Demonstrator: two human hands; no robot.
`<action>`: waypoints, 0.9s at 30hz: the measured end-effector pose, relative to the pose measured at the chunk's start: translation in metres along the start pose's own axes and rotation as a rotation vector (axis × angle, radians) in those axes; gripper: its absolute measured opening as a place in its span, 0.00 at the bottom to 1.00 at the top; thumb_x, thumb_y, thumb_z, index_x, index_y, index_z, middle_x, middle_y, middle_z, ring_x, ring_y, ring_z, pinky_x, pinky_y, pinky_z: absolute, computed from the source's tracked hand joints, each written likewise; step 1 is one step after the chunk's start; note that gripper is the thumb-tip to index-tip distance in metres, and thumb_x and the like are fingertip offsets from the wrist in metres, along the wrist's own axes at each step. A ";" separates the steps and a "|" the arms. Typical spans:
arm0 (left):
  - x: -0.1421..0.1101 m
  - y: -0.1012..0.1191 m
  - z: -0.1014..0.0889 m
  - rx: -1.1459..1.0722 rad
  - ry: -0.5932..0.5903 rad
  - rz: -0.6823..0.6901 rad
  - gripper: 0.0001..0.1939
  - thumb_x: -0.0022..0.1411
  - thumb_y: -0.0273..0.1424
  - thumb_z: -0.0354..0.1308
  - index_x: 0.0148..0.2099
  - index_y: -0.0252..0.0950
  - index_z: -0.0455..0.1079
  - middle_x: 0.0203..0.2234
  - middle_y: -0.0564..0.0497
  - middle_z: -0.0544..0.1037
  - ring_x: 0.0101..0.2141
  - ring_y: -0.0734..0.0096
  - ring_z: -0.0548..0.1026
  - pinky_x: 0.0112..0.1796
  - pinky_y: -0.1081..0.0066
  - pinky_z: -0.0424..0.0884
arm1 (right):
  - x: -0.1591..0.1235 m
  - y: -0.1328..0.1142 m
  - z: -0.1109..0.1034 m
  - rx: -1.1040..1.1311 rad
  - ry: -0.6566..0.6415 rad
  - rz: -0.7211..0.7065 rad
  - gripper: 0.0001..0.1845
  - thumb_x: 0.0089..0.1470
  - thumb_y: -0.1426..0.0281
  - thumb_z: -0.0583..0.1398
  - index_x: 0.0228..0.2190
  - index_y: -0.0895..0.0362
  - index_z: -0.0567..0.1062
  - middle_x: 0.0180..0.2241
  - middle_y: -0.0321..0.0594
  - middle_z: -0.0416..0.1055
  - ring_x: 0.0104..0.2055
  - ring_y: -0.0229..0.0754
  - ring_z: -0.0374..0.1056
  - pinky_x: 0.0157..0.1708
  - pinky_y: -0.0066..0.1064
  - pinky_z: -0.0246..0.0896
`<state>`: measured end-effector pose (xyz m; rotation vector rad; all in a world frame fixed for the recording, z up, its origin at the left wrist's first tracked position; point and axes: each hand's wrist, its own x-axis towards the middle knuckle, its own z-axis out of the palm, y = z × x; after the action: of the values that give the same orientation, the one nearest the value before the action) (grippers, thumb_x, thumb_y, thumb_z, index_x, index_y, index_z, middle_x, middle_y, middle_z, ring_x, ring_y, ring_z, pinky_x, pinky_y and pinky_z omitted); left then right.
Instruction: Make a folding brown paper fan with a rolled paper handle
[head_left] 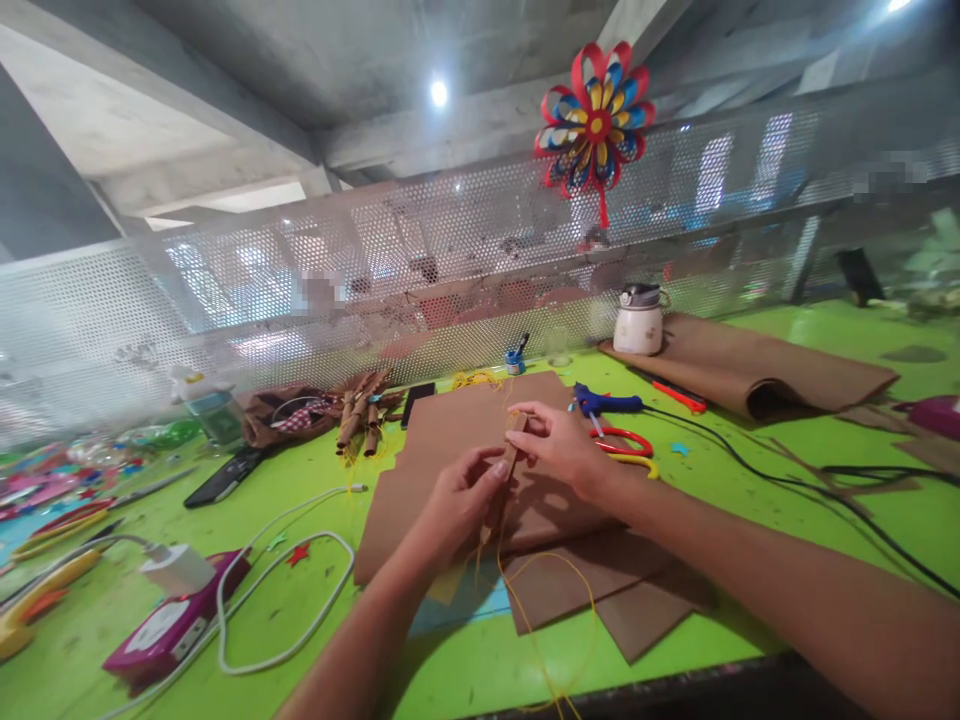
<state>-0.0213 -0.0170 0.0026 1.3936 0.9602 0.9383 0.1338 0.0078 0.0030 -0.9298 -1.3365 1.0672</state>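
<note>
Both hands hold a narrow strip of brown paper (516, 428) over the middle of the table. My right hand (559, 440) pinches its upper end between thumb and fingers. Lower down, my left hand (466, 495) is closed on the same strip. Yellow string (577, 572) hangs from the strip, loops across the paper and runs past the table's front edge. Beneath the hands lie several overlapping sheets of brown paper (420, 440). Whether the strip is folded or rolled I cannot tell.
A blue glue gun (611, 402) and red-handled scissors (630, 440) lie right of the sheets. Rolled brown paper tubes (364, 415) are at the back left. A purple power strip (176, 620), white cable (285, 665) and phone (225, 477) sit left. A white bottle (637, 325) stands behind.
</note>
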 end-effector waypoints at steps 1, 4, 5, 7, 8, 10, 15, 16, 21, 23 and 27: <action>-0.001 -0.001 0.000 -0.015 -0.027 -0.008 0.26 0.53 0.38 0.62 0.52 0.34 0.65 0.28 0.49 0.75 0.28 0.70 0.73 0.30 0.72 0.66 | -0.001 0.001 0.001 -0.014 -0.010 -0.016 0.20 0.45 0.70 0.61 0.42 0.59 0.69 0.23 0.31 0.68 0.22 0.34 0.63 0.22 0.27 0.59; -0.003 0.000 0.000 -0.006 -0.067 -0.006 0.26 0.51 0.36 0.64 0.52 0.35 0.63 0.25 0.53 0.73 0.23 0.75 0.70 0.26 0.75 0.65 | -0.002 0.003 0.001 -0.057 -0.044 -0.106 0.21 0.46 0.66 0.62 0.43 0.59 0.69 0.25 0.33 0.69 0.25 0.36 0.65 0.26 0.28 0.61; -0.003 0.000 -0.001 -0.005 -0.072 -0.013 0.22 0.52 0.36 0.63 0.48 0.35 0.65 0.24 0.53 0.73 0.21 0.77 0.69 0.24 0.77 0.63 | -0.001 0.003 0.000 -0.094 -0.030 -0.142 0.21 0.47 0.64 0.62 0.43 0.59 0.69 0.25 0.33 0.69 0.26 0.36 0.64 0.26 0.28 0.61; -0.005 0.003 -0.003 -0.049 -0.095 -0.048 0.15 0.54 0.36 0.62 0.40 0.34 0.65 0.23 0.53 0.71 0.20 0.80 0.67 0.21 0.79 0.60 | 0.002 0.003 -0.006 -0.180 0.046 -0.207 0.20 0.49 0.59 0.61 0.41 0.59 0.71 0.24 0.34 0.68 0.25 0.36 0.63 0.26 0.28 0.59; -0.005 0.005 -0.005 -0.089 -0.118 -0.072 0.13 0.55 0.36 0.61 0.39 0.34 0.65 0.23 0.53 0.71 0.20 0.81 0.66 0.21 0.80 0.58 | 0.005 0.002 -0.009 -0.195 0.085 -0.229 0.21 0.50 0.57 0.59 0.39 0.59 0.72 0.24 0.35 0.67 0.26 0.37 0.63 0.27 0.28 0.59; -0.007 0.008 -0.009 -0.170 -0.178 -0.115 0.12 0.58 0.35 0.59 0.41 0.34 0.65 0.22 0.54 0.70 0.19 0.82 0.66 0.20 0.81 0.58 | 0.008 -0.001 -0.014 -0.105 0.088 -0.223 0.23 0.52 0.53 0.57 0.40 0.58 0.72 0.29 0.38 0.70 0.32 0.39 0.65 0.30 0.29 0.60; -0.011 0.010 -0.015 -0.251 -0.366 -0.133 0.11 0.61 0.34 0.54 0.43 0.33 0.65 0.22 0.52 0.70 0.17 0.81 0.66 0.19 0.80 0.58 | 0.003 -0.009 -0.011 0.322 -0.284 0.037 0.29 0.56 0.50 0.50 0.51 0.56 0.66 0.38 0.44 0.73 0.37 0.41 0.67 0.35 0.32 0.62; -0.011 0.009 -0.015 -0.253 -0.398 -0.134 0.11 0.62 0.34 0.54 0.43 0.32 0.66 0.22 0.51 0.70 0.17 0.80 0.67 0.18 0.79 0.58 | 0.002 -0.011 -0.011 0.353 -0.349 0.097 0.30 0.57 0.49 0.49 0.51 0.57 0.66 0.34 0.43 0.73 0.33 0.39 0.67 0.32 0.32 0.62; -0.012 0.010 -0.018 -0.264 -0.491 -0.163 0.11 0.61 0.34 0.54 0.41 0.32 0.67 0.21 0.52 0.67 0.18 0.78 0.68 0.15 0.80 0.53 | 0.007 -0.018 -0.028 0.188 -0.581 0.223 0.29 0.56 0.49 0.51 0.41 0.61 0.72 0.20 0.38 0.70 0.19 0.34 0.62 0.16 0.24 0.52; -0.011 0.011 -0.022 -0.271 -0.487 -0.165 0.11 0.61 0.34 0.54 0.43 0.32 0.68 0.19 0.55 0.63 0.18 0.79 0.66 0.14 0.80 0.48 | 0.014 -0.021 -0.043 0.064 -0.621 0.253 0.26 0.55 0.51 0.53 0.38 0.62 0.72 0.18 0.37 0.71 0.14 0.30 0.57 0.13 0.22 0.45; -0.008 0.013 -0.030 -0.231 -0.496 -0.180 0.14 0.63 0.33 0.52 0.48 0.31 0.68 0.19 0.56 0.60 0.16 0.84 0.60 0.14 0.80 0.44 | 0.029 -0.028 -0.076 -0.137 -0.390 0.162 0.20 0.53 0.57 0.59 0.38 0.61 0.73 0.13 0.32 0.67 0.11 0.27 0.48 0.12 0.21 0.42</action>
<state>-0.0514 -0.0143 0.0162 1.2370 0.5690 0.5118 0.2099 0.0332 0.0351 -0.9758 -1.6934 1.3433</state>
